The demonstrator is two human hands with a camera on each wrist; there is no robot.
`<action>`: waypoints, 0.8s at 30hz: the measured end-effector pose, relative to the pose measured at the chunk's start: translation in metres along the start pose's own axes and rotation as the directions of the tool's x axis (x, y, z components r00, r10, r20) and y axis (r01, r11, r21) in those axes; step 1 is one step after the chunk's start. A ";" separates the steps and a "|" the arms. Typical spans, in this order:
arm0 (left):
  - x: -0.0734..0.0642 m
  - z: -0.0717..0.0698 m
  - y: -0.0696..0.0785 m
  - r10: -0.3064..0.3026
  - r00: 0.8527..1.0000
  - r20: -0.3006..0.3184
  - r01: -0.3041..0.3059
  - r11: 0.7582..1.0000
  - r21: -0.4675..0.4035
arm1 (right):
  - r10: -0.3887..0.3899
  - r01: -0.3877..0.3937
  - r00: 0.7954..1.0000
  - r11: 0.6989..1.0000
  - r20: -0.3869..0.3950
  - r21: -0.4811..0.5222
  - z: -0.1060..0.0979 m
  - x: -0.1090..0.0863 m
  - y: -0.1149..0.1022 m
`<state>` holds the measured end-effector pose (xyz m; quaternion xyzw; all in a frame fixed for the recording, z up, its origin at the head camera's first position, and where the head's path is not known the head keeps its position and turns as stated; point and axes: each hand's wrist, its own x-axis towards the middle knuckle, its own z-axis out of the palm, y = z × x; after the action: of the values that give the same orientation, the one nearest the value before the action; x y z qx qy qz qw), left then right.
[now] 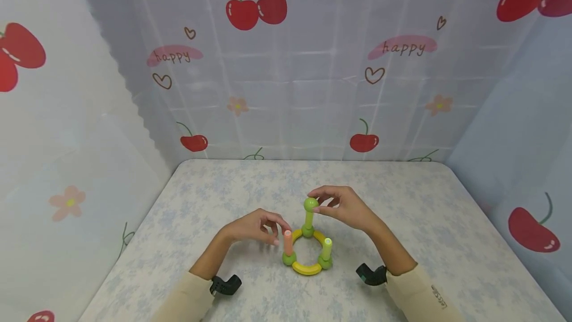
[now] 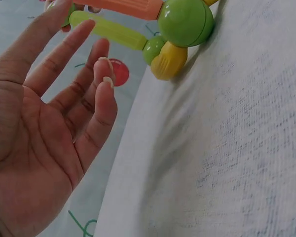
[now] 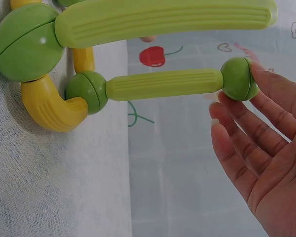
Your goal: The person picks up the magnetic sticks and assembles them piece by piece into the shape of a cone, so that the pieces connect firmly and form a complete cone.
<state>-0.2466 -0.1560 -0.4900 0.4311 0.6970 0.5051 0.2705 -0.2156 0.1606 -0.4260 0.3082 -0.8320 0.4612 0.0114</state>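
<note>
A toy frame stands on the table: a ring of curved yellow pieces point(image 1: 306, 268) joined by green balls, with three upright rods. On top of the far light-green rod point(image 3: 165, 85) sits a green ball point(image 1: 311, 204), which my right hand point(image 1: 344, 206) pinches between thumb and fingertips. My left hand point(image 1: 256, 226) is beside the orange rod point(image 1: 288, 243), index fingertip right at its top, the other fingers loosely bent around nothing. The near light-green rod point(image 1: 327, 249) rises from the ring's right side with no ball on its top.
A pale floral cloth covers the table point(image 1: 214, 188). Behind it and at both sides hang pale curtains point(image 1: 304, 88) printed with cherries. Each wrist wears a black camera, the left one point(image 1: 225, 285) and the right one point(image 1: 372, 275) close above the tabletop.
</note>
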 end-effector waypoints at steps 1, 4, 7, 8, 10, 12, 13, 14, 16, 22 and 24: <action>0.002 0.002 0.000 0.012 1.000 -0.006 -0.012 1.000 -0.004 | 0.001 -0.001 1.000 1.000 0.000 0.001 0.000 0.000 0.000; 0.006 0.007 0.000 0.058 0.998 -0.023 -0.058 0.998 -0.004 | -0.002 0.003 1.000 1.000 -0.003 0.003 0.000 0.000 0.000; 0.009 0.012 0.001 0.096 0.995 -0.034 -0.096 0.995 0.012 | -0.005 0.005 1.000 1.000 -0.004 0.004 0.001 0.000 0.000; 0.010 0.013 0.001 0.100 0.994 -0.039 -0.100 0.995 0.022 | -0.004 0.004 1.000 1.000 -0.003 0.004 0.001 0.000 0.000; 0.012 0.015 0.000 0.103 0.993 -0.050 -0.101 0.994 0.041 | -0.001 0.001 1.000 1.000 0.000 0.006 0.001 0.000 0.000; 0.013 0.017 0.001 0.097 0.993 -0.062 -0.094 0.994 0.054 | 0.001 -0.001 1.000 1.000 0.004 0.011 0.001 0.001 -0.001; 0.013 0.018 0.001 0.095 0.993 -0.067 -0.091 0.994 0.057 | 0.000 0.000 1.000 1.000 0.007 0.013 0.001 0.001 -0.001; 0.014 0.018 0.001 0.092 0.993 -0.075 -0.087 0.994 0.058 | -0.002 0.001 1.000 1.000 0.008 0.016 0.002 0.001 -0.001; 0.014 0.020 0.002 0.089 0.992 -0.090 -0.084 0.994 0.063 | -0.002 0.002 1.000 1.000 0.015 0.021 0.002 0.001 -0.002; 0.016 0.025 0.003 0.083 0.988 -0.133 -0.073 0.994 0.077 | -0.007 0.006 0.999 1.000 0.034 0.019 0.005 0.000 -0.004; 0.017 0.027 0.002 0.083 0.986 -0.148 -0.073 0.994 0.075 | -0.014 0.013 0.999 1.000 0.039 0.016 0.006 0.000 -0.004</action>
<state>-0.2323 -0.1286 -0.4959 0.4279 0.7152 0.5218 0.1818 -0.2116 0.1543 -0.4262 0.3230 -0.8264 0.4613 -0.0042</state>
